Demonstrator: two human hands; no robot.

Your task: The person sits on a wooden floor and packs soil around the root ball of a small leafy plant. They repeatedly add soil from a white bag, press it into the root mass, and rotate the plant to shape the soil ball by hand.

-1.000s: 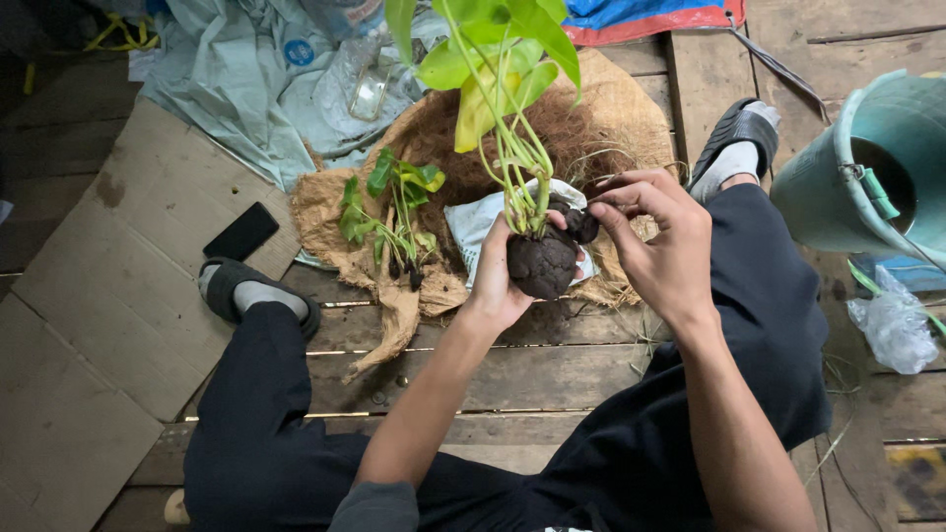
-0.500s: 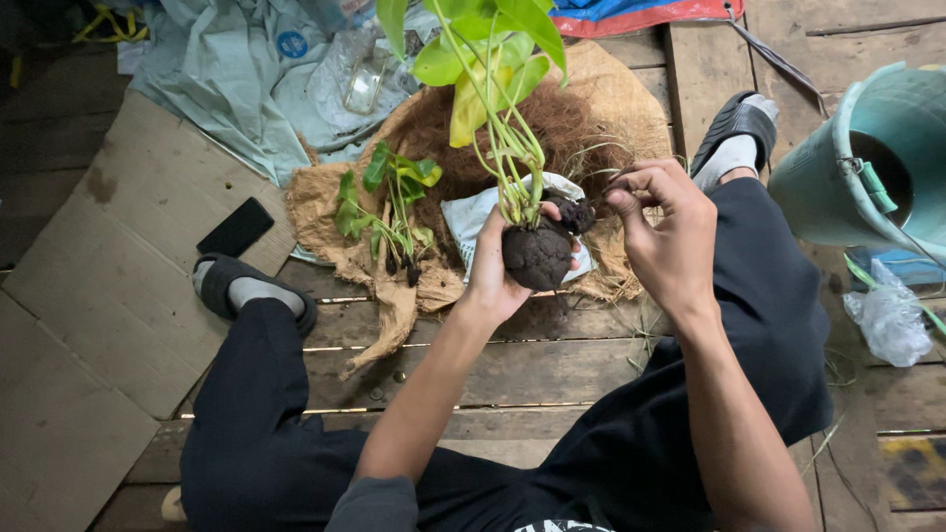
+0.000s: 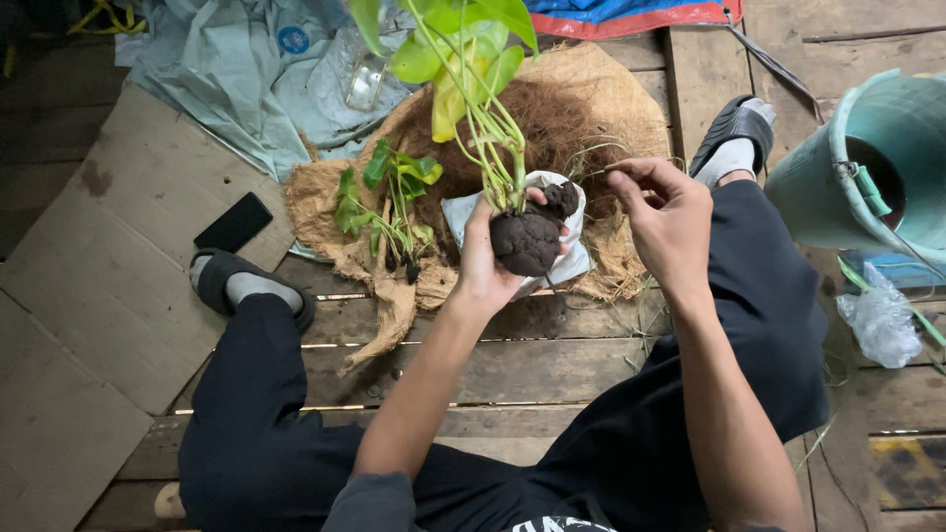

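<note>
Since the earlier frame, right hand (image 3: 670, 212) has drawn slightly away from the soil ball (image 3: 525, 242); a gap now shows between them. Left hand position unchanged.

Head view: left hand (image 3: 485, 258) is closed around the dark soil ball from the side and below, holding it up above the coconut fibre mat (image 3: 581, 118). Green stems rise from the ball to broad yellow-green leaves (image 3: 463, 39) near the top edge. Right hand sits just beside the ball, fingers curled, thumb and forefinger pinched on a thin fibre strand (image 3: 591, 169). A white plastic sheet (image 3: 572, 258) lies under the ball on the mat. Smaller plant (image 3: 389, 197) lies on the mat, left of the ball. Black phone (image 3: 235, 223) rests on cardboard (image 3: 89, 325) at left. Teal bucket (image 3: 867, 158) stands at right on the wooden plank floor (image 3: 512, 369). Crumpled clear bag (image 3: 880, 320) lies below the bucket.
</note>
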